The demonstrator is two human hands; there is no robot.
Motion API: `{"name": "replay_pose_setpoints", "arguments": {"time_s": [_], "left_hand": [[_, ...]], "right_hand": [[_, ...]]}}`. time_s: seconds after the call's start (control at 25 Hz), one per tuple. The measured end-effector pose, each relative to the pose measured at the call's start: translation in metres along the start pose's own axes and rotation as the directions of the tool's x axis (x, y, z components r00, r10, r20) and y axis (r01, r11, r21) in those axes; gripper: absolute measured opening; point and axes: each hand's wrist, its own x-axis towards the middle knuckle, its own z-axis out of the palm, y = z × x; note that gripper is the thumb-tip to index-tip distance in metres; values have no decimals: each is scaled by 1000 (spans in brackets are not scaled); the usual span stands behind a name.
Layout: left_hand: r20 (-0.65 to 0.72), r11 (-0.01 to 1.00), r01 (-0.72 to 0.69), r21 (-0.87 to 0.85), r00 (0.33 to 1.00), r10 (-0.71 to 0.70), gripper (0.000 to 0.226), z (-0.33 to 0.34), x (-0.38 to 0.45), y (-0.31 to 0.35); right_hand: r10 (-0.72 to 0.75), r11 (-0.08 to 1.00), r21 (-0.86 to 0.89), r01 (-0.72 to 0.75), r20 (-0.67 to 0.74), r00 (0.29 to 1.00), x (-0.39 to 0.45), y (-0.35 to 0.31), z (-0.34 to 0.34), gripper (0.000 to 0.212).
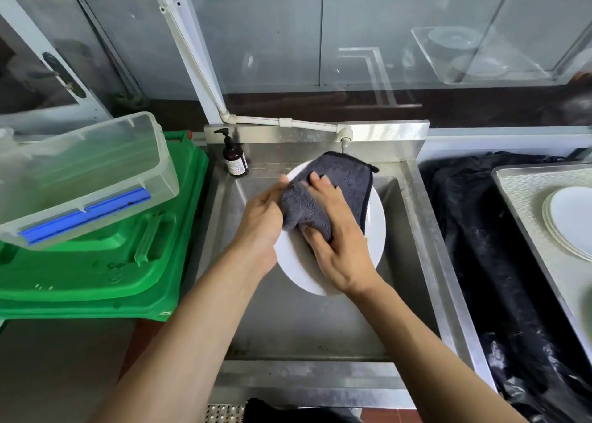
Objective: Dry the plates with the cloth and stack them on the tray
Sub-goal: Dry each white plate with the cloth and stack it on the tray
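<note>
Steel sink [413,230] below window, rim square, basin bare under plate. White round plate [374,227] tilted over basin; left hand [261,220] grips its left edge, right hand [333,246] clutches fluffy grey cloth [336,195] against plate face. Right: flat tray [525,217] on surface, white plates [570,220] stacked there. Left: green crate [105,268], clear tub [80,179].

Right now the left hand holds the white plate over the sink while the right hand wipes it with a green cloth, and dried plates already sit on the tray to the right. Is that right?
Not quite: the cloth is dark grey, not green, as the head view shows. The rest stands: the left hand holds the white plate over the sink, the right hand wipes it, and plates sit on the tray to the right.
</note>
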Motion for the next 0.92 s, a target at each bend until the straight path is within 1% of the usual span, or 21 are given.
{"name": "replay_pose_setpoints", "arguments": {"time_s": [0.08,0.16,0.24,0.28,0.32,0.36,0.4,0.44,0.48,0.52,0.6,0.64,0.68,0.72,0.8,0.84,0.92], "left_hand": [[-38,999,43,-19,998,-43,24,-5,1,4],[-47,999,53,-2,997,-53,21,-9,0,3],[-73,998,57,-21,996,-58,23,-9,-4,-3],[-88,998,56,-25,994,-58,27,-6,-5,-5],[-88,998,55,-18,995,-57,32,-3,-6,-6],[-68,999,51,-4,996,-51,36,1,-6,-9],[-49,999,41,7,998,-41,37,5,-7,-12],[-43,999,34,14,999,-34,34,7,-7,-16],[-47,999,31,24,998,-30,29,9,-7,-19],[-59,999,28,32,998,-26,27,8,-7,-23],[-75,1000,22,18,997,-20,29,5,-6,-26],[-90,1000,9,8,996,-9,29,4,-6,-27],[-115,1000,-4,-2,993,3,27,2,-5,-26],[-140,1000,-9,-9,990,7,25,1,-3,-24],[-156,1000,-12,-16,988,10,24,-2,-1,-17],[-155,1000,-10,-13,988,8,24,-4,1,-14],[-166,1000,5,-17,986,-8,23,-8,4,-8]], "right_hand": [[-47,999,3,47,80,996,-23,-5,5,63],[-64,998,11,63,168,984,-47,-5,7,65],[-79,997,-9,82,194,978,-55,1,4,65],[-69,997,-12,72,168,983,-52,4,5,64],[-16,1000,2,16,103,995,-45,6,7,63],[88,996,33,-88,7,996,-34,5,10,64],[212,975,91,-205,-85,973,-22,1,13,63],[292,952,140,-272,-153,944,-10,-2,15,61],[293,952,151,-268,-182,939,0,-3,15,60],[237,968,125,-217,-173,956,5,-3,15,61],[55,998,16,-54,-86,995,9,1,10,61],[-10,998,-55,8,-43,999,13,6,5,61],[-22,994,-109,19,-23,999,17,10,-2,62],[12,990,-143,-16,-30,999,20,13,-7,62],[121,976,-173,-136,-95,988,18,19,-17,63],[145,968,-186,-167,-127,981,14,24,-23,62],[146,959,-222,-178,-152,978,-2,31,-30,59]]}}
